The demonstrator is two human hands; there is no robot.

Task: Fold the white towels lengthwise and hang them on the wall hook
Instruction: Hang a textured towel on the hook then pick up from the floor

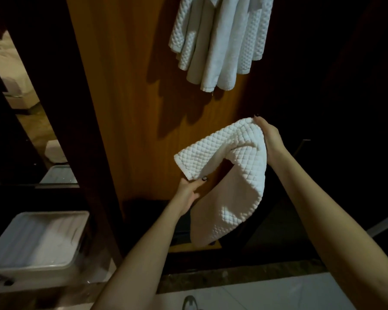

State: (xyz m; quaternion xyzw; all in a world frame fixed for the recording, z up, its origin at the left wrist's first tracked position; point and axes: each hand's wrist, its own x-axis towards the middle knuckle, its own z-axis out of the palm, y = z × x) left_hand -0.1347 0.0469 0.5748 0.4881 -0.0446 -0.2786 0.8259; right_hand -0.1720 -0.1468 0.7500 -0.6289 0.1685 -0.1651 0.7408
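Nearer and lower, the left hand (188, 191) pinches one corner of the white waffle towel (233, 171), while the right hand (269, 137) curls its fingers over the raised end, closer to the hung towels (220, 41) directly above.

At twelve o'clock I lose the hanging towels (220, 41) past the edge; the held towel (233, 175) hides fingers of the right hand (270, 137)

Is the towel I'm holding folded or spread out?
Loosely doubled, not neatly folded: the towel drapes from the right hand, one end hanging, while the left hand pinches the other corner.
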